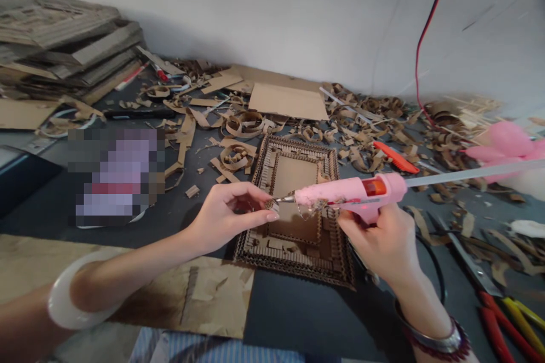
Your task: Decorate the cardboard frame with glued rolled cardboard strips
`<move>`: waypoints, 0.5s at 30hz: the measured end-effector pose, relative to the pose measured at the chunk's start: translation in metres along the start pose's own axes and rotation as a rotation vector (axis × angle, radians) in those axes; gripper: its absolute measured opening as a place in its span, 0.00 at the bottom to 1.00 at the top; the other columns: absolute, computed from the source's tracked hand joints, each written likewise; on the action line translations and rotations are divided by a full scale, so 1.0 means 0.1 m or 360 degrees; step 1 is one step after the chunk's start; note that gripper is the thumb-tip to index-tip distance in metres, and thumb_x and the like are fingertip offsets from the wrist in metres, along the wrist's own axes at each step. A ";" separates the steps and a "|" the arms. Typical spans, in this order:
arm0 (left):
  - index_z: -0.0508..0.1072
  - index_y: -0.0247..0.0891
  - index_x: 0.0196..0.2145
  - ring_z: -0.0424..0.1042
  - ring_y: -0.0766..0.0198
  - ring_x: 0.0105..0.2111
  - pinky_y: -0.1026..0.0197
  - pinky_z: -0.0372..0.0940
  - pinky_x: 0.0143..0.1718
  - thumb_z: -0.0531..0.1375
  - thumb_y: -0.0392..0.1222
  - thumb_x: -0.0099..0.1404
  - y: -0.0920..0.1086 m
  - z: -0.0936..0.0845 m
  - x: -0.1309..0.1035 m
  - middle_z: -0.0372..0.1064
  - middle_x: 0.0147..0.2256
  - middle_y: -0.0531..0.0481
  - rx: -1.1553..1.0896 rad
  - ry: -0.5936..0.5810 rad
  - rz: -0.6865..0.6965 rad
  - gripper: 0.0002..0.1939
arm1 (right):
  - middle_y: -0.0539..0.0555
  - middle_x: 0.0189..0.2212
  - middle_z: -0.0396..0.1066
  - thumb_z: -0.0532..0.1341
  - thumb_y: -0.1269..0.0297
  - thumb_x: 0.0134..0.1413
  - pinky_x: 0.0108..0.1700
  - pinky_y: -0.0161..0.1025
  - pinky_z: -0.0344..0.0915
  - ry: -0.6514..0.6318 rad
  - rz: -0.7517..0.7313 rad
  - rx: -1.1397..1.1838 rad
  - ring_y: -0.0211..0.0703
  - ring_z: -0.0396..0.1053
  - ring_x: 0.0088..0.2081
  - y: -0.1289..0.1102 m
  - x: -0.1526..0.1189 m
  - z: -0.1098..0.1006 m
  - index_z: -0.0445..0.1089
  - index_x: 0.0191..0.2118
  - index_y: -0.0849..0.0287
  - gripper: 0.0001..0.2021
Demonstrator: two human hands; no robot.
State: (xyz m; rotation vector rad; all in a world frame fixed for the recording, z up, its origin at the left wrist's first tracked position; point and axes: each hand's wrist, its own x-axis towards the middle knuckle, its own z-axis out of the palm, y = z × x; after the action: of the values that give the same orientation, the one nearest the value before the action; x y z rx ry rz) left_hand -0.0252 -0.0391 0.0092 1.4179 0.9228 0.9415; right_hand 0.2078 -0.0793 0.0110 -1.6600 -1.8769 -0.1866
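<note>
My left hand (pixel 232 212) pinches a small cardboard piece (pixel 271 205) between thumb and fingertips, above the left side of a corrugated cardboard frame (pixel 298 249). Wrapped round the handle of a pink glue gun (pixel 340 193) is my right hand (pixel 381 235). The gun points left, its metal tip at the small piece; whether they touch is hard to tell. A long clear glue stick (pixel 468 173) sticks out of its back. The frame lies flat on the dark table, with layered ridged borders and a plain inner panel, partly hidden by the gun and my hands.
Cardboard strips and curls (pixel 244 125) cover the table's back. Stacked cardboard frames (pixel 63 39) stand at back left. An orange cutter (pixel 395 157) lies behind the gun; red-handled scissors (pixel 481 278) and yellow-handled pliers (pixel 525 326) lie at right. A red cord (pixel 430 22) hangs at back right.
</note>
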 end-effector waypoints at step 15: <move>0.73 0.33 0.28 0.67 0.72 0.21 0.72 0.65 0.23 0.66 0.37 0.48 0.00 -0.01 -0.02 0.70 0.22 0.52 0.0057 0.0024 0.0042 0.08 | 0.44 0.11 0.55 0.55 0.64 0.47 0.17 0.33 0.52 0.0034 -0.0112 0.0001 0.35 0.54 0.13 0.05 0.00 0.02 0.51 0.19 0.54 0.11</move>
State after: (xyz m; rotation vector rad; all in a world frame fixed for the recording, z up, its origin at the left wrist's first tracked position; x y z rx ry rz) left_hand -0.0268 -0.0407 0.0089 1.4578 0.9384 0.9608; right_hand 0.2120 -0.0775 0.0082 -1.5865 -1.9204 -0.2319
